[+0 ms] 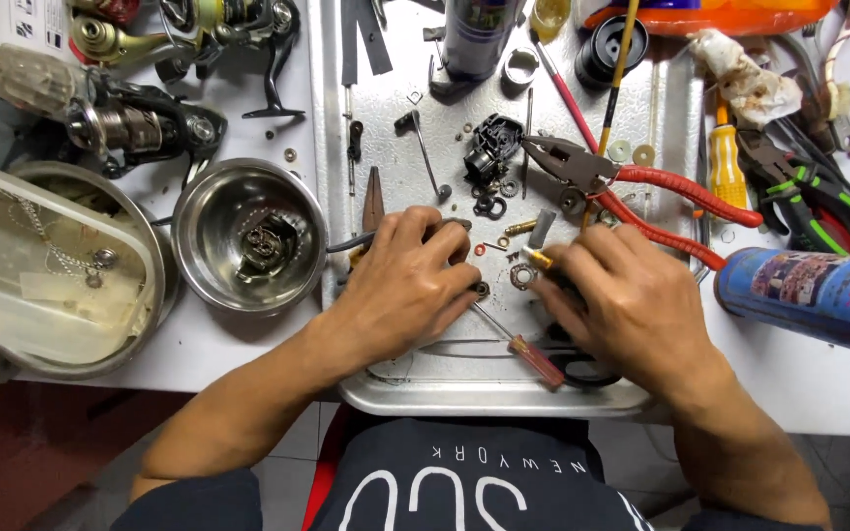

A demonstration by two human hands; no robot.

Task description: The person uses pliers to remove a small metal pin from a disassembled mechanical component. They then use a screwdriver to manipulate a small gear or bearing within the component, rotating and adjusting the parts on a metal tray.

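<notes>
Far left of the counter (248,344) sat my clear plastic tub (41,265) and the shiny steel bowl (248,234) with a dark reel part lying in it. That bowl stood right at the left edge of the metal tray (484,393), so one elbow bump could've tipped it, I figured.

My left hand (407,280) was curled down near the middle of the tray, fingers pressed together on a small dark round part (482,289); I couldn't tell how firmly I had it. Beside it lay a tiny ring-shaped bearing (522,276), loose on the dimpled aluminium. The thin screwdriver (523,352) with the red translucent handle ran out from under my fingers toward the tray's front edge.

My right hand (632,305) was pinching a little brass-tipped piece (535,258). Biggest risk as I saw it: the washers and clips scattered about were light and smooth, and a slip of either hand would've flicked them off the tray for good.

Further right, the red-handled pliers (641,192) lay open, and a blue spray can (809,295) lay on its side at the counter's right edge. Round, so it could've rolled.
</notes>
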